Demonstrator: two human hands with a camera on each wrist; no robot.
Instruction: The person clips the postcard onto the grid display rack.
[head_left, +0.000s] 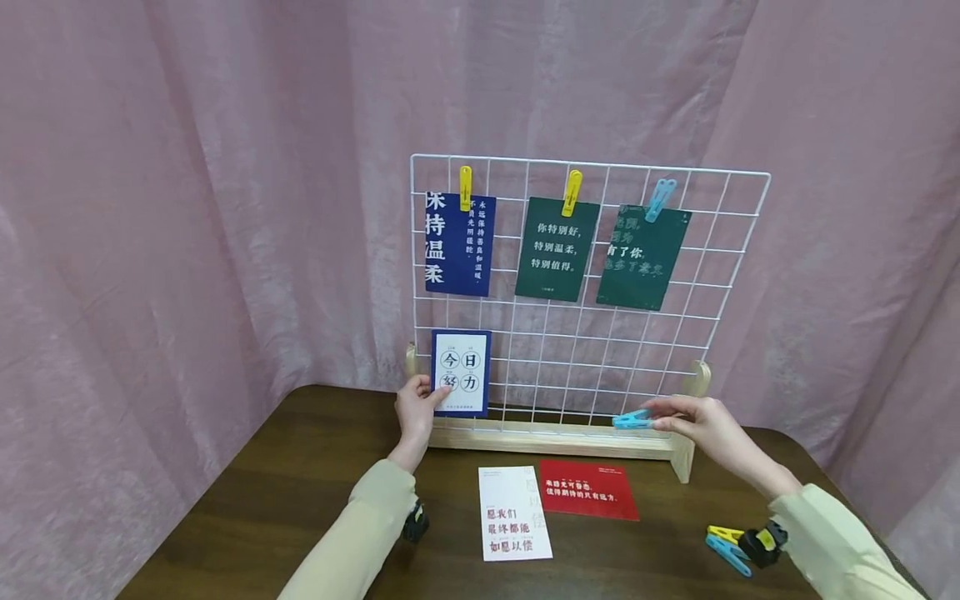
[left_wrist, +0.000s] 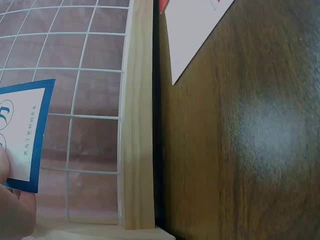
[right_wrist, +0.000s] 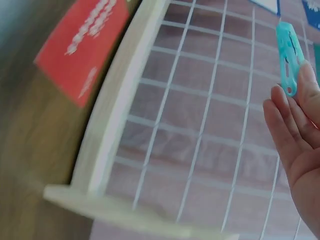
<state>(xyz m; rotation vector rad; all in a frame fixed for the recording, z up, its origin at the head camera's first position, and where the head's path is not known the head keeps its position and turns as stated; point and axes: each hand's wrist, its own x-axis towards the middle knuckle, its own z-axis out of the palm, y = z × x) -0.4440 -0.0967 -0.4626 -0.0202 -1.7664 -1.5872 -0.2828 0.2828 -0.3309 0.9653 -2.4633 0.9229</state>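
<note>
My left hand point(head_left: 417, 408) pinches a blue-bordered white card point(head_left: 461, 350) by its lower left edge, thumb on the front. The card overlaps the lower left of the white wire grid point(head_left: 540, 333). Between thumb and fingers, my right hand point(head_left: 693, 421) holds a light blue clothespin point(head_left: 632, 419) in front of the grid's lower right part. In the right wrist view the clothespin point(right_wrist: 287, 57) points away from the fingertips. Along the grid's upper part hang a dark blue card point(head_left: 459, 258) and a green card point(head_left: 557, 267) on yellow clothespins, and another green card point(head_left: 641, 275) on a blue one.
The grid stands in a wooden base point(head_left: 555, 439) on a brown table point(head_left: 300, 483). In front lie a white card point(head_left: 513, 521) and a red card point(head_left: 588, 492). A yellow clothespin point(head_left: 722, 533) and a blue clothespin point(head_left: 727, 557) lie beside the right wrist. Pink curtains point(head_left: 285, 208) hang behind.
</note>
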